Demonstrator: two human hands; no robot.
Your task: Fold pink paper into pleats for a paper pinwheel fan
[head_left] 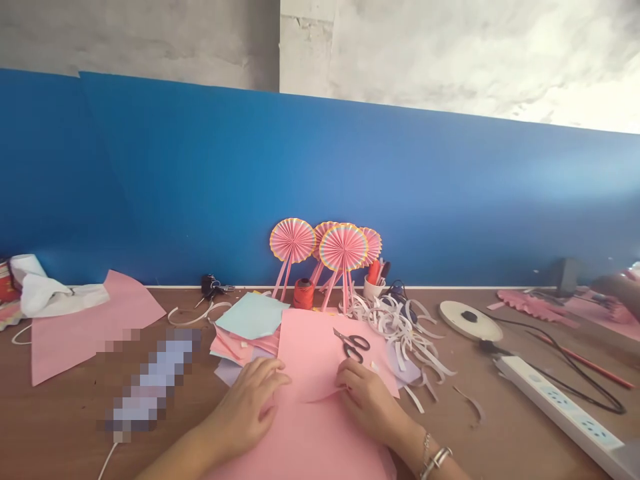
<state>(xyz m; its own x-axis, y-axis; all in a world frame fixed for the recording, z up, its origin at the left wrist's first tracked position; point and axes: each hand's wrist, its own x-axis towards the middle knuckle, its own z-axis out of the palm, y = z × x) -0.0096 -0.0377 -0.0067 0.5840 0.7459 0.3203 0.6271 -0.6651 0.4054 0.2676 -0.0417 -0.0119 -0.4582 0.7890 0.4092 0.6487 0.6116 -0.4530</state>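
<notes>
A large pink paper sheet lies on the brown table in front of me. My left hand rests flat on its left side with the fingers stretched out. My right hand pinches a raised fold of the same sheet near its right edge. Black-handled scissors lie on the paper just beyond my right hand. A stack of pink and light blue sheets sits to the left of the big sheet.
Several pleated pink paper fans on sticks lean against the blue wall. Curled white paper strips, a red thread spool, a white power strip, a round white disc and another pink sheet lie around. Another person's hand shows at far right.
</notes>
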